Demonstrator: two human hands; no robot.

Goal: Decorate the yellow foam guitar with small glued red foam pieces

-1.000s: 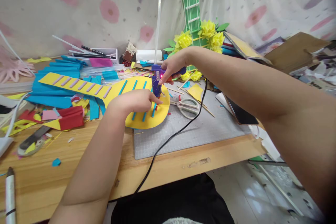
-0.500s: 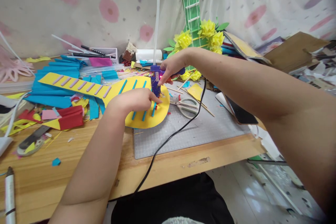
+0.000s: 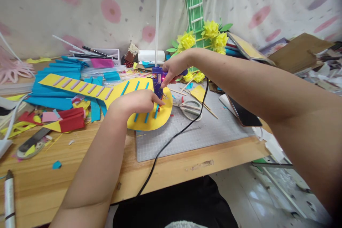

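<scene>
My right hand (image 3: 173, 69) is wrapped round a blue hot glue gun (image 3: 158, 80), which points nose down with a small red light lit and a long clear glue stick (image 3: 157, 25) standing out of its top. The nozzle is at the right end of a yellow guitar-shaped cutout (image 3: 128, 123), its tip partly hidden. My left hand (image 3: 140, 101) rests on that cutout, forefinger stretched out beside the nozzle; its other fingers are mostly hidden. Blue strips (image 3: 146, 117) lie across the cutout's body and lilac strips (image 3: 83, 86) along its neck.
Scissors (image 3: 189, 108) lie on a grey cutting mat (image 3: 176, 142), crossed by the gun's black cord (image 3: 171, 140). A phone (image 3: 245, 114) sits to the right. Left are blue crepe paper (image 3: 53, 101), red scraps (image 3: 72, 119) and a marker (image 3: 10, 199). Yellow paper flowers (image 3: 211, 30) stand behind.
The glue gun and my right hand have shifted very slightly left, and the glue stick's top has swung left. My left hand and the cutout have stayed put.
</scene>
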